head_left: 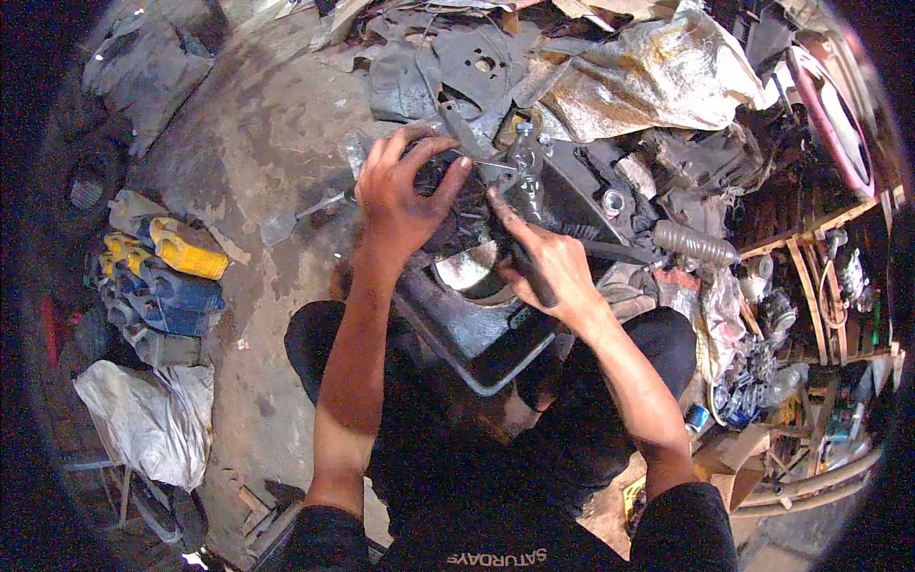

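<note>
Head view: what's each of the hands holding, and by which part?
Right hand grips a dark tool by its handle, tip toward the dark metal part. Left hand presses down on top of that part; a closed grasp can't be told.

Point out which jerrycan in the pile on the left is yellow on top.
The uppermost jerrycan, lying at the top of the pile; the ones beneath it are mainly blue-grey.

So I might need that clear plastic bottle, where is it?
In the head view the bottle stands upright just beyond the right hand, right of the left hand, on the dark metal part being worked on.
</note>
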### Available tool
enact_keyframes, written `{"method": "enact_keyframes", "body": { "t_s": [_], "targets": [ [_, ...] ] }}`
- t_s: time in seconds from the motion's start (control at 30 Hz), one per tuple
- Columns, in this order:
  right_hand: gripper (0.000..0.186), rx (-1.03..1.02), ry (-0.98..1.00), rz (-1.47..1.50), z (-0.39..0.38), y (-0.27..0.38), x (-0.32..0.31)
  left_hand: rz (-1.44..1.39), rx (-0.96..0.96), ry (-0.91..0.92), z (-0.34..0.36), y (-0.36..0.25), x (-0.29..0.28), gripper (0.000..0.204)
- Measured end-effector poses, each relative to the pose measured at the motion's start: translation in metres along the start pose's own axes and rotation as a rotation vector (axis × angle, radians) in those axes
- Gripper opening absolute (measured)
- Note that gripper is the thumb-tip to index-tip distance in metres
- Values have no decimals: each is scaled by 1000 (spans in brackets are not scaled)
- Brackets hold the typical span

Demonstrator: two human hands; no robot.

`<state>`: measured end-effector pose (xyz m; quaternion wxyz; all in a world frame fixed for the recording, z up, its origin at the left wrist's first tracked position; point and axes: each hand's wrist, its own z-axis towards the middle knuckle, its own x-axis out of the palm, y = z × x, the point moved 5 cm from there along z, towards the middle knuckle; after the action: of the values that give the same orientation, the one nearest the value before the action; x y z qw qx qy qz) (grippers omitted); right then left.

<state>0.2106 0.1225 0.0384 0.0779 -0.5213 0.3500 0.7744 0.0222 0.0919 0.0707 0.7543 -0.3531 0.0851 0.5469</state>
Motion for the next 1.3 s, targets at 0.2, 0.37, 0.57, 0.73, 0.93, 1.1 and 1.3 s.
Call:
{"method": "enact_keyframes", "body": {
  "t_s": [0.2,0.37,0.57,0.73,0.93,1.1,1.3],
  "targets": [
    [88,24,12,-74,2,2,-1,15,-32,22,-1,1,-1,23],
    [84,9,-4,-126,6,4,-3,-5,-28,23,1,-1,-2,22],
    [41,51,-255,328,9,-5,-35,-4,2,-2,-1,1,-3,15],
    [33,-223,-502,245,29,9,-41,-27,16,-26,0,2,-1,10],
    [32,-139,-698,284,31,6,-48,-2,-5,35,1,0,-5,13],
    [31,-80,-651,275,42,5,-47,-36,-14,41,-2,1,-6,13],
    [39,-264,-561,209,53,28,-40,-99,5,-54,1,1,-5,8]
  ]
}}
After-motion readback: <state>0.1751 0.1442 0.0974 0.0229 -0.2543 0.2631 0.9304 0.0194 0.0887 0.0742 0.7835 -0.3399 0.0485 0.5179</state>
